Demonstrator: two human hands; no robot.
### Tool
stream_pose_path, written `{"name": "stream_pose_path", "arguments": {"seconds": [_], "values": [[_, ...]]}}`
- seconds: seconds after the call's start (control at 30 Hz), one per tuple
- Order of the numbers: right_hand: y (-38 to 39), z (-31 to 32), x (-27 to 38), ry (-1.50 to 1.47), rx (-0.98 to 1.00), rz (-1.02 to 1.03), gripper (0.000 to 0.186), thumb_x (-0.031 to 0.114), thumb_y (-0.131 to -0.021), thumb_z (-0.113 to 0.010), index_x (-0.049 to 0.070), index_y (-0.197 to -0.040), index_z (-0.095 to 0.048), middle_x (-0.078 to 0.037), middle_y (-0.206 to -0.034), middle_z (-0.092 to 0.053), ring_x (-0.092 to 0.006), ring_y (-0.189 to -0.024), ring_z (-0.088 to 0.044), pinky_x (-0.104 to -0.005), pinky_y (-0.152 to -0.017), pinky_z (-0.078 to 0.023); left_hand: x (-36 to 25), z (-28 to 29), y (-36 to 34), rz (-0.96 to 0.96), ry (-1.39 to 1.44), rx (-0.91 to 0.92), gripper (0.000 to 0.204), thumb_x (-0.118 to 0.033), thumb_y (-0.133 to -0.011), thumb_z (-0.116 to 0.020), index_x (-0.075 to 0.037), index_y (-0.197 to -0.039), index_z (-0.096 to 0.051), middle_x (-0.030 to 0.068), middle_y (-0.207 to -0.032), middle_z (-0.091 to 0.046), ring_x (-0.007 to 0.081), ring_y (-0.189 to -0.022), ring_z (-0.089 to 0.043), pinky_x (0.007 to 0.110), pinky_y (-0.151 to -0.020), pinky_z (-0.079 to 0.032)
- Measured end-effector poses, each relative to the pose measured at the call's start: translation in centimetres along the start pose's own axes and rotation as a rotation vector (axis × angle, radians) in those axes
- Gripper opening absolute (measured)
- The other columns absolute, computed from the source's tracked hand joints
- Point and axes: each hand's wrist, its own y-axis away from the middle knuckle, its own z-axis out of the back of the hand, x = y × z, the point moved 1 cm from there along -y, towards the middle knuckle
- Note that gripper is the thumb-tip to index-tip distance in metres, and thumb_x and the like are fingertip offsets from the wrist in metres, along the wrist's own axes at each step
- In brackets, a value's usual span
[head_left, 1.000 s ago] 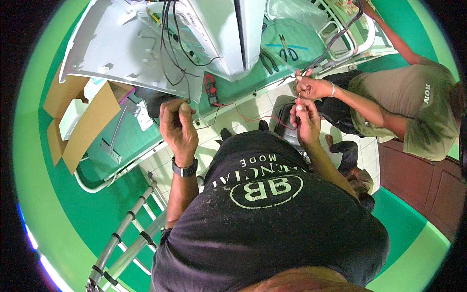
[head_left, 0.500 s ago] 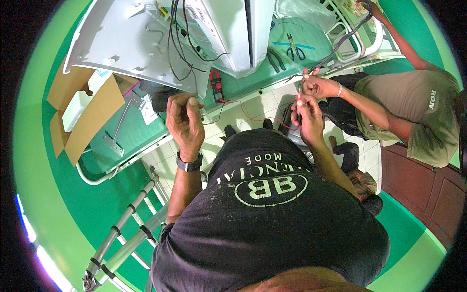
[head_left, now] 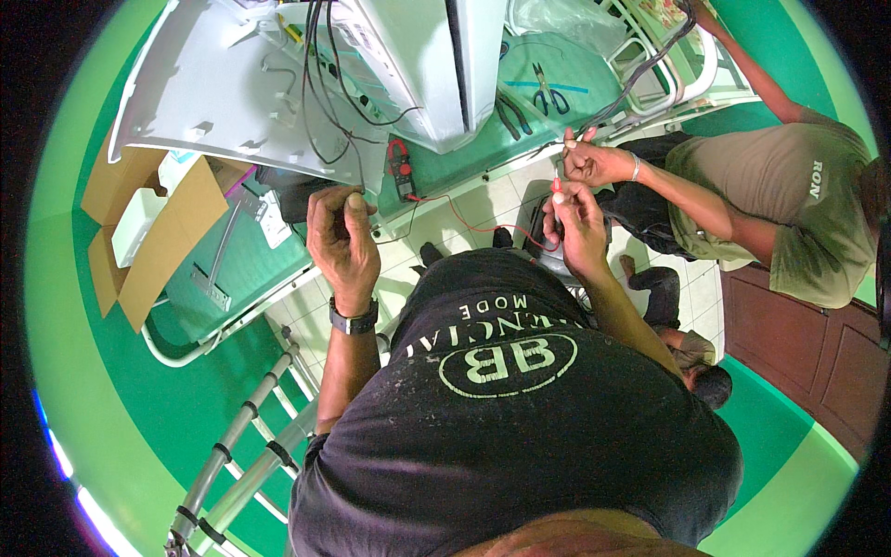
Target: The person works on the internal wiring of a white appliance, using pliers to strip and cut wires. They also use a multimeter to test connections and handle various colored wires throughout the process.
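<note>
My left hand (head_left: 345,237) is closed at the fingertips where a thin dark wire descends from the white appliance (head_left: 399,65); what it pinches is partly hidden. My right hand (head_left: 577,232) grips a red test probe (head_left: 557,189) just below a co-worker's hand (head_left: 594,162), whose fingers hold the end of dark cabling. A red-and-black clamp meter (head_left: 401,169) lies between my hands on the green surface, with red and black leads hanging from it. The white curved panel (head_left: 195,84) lies left of the appliance, with dark wires across its right side.
An opened cardboard box (head_left: 176,246) and metal bracket (head_left: 212,292) are left; pliers (head_left: 510,119) and scissor-like tool (head_left: 548,97) lie beyond. A ladder (head_left: 241,418) stands lower left. A co-worker (head_left: 770,204) leans in from the right; another person (head_left: 664,306) is low behind my right arm.
The view swayed and returned. My right hand with the red probe has shifted slightly left, still close beside the co-worker's fingers. My left hand keeps the same closed pose.
</note>
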Motion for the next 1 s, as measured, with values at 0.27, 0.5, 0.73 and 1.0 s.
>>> {"name": "stream_pose_path", "arguments": {"seconds": [0.27, 0.5, 0.73, 1.0], "values": [[-0.48, 0.07, -0.60, -0.062, 0.023, 0.002, 0.020, 0.021, -0.104, -0.059, 0.005, -0.114, -0.053, -0.006, -0.087, -0.058, -0.0093, -0.060, -0.055, -0.0230, -0.045, -0.039, 0.46, -0.09, -0.28, -0.023, 0.009, -0.014, 0.008, -0.005, -0.099, -0.061, 0.001, -0.097, -0.063, 0.0082, -0.093, -0.061, 0.0123, -0.070, -0.062, 0.025, -0.058, -0.048], [-0.63, -0.18, -0.39, -0.015, 0.033, 0.004, 0.023, 0.023, -0.104, -0.060, 0.004, -0.115, -0.053, -0.007, -0.088, -0.058, -0.0100, -0.061, -0.056, -0.0237, -0.046, -0.040, 0.34, -0.01, -0.18, 0.013, 0.031, -0.028, 0.007, -0.004, -0.099, -0.061, 0.001, -0.097, -0.064, 0.0071, -0.094, -0.061, 0.0109, -0.071, -0.062, 0.024, -0.057, -0.046], [-0.63, -0.44, -0.12, -0.004, 0.030, 0.012, 0.023, 0.022, -0.104, -0.059, 0.003, -0.115, -0.053, -0.007, -0.088, -0.058, -0.0102, -0.060, -0.056, -0.0239, -0.046, -0.041, 0.30, -0.02, -0.23, 0.009, 0.028, -0.025, 0.009, -0.005, -0.101, -0.059, 0.001, -0.095, -0.061, 0.0063, -0.093, -0.060, 0.0096, -0.068, -0.060, 0.024, -0.055, -0.045], [-0.70, -0.58, -0.06, 0.019, 0.031, 0.012, 0.021, 0.021, -0.104, -0.059, 0.004, -0.114, -0.053, -0.007, -0.088, -0.059, -0.0102, -0.060, -0.056, -0.0239, -0.045, -0.041, 0.56, 0.01, -0.27, 0.023, 0.034, -0.022, 0.010, -0.006, -0.101, -0.059, 0.000, -0.094, -0.060, 0.0061, -0.092, -0.060, 0.0088, -0.066, -0.059, 0.023, -0.054, -0.045]]}}
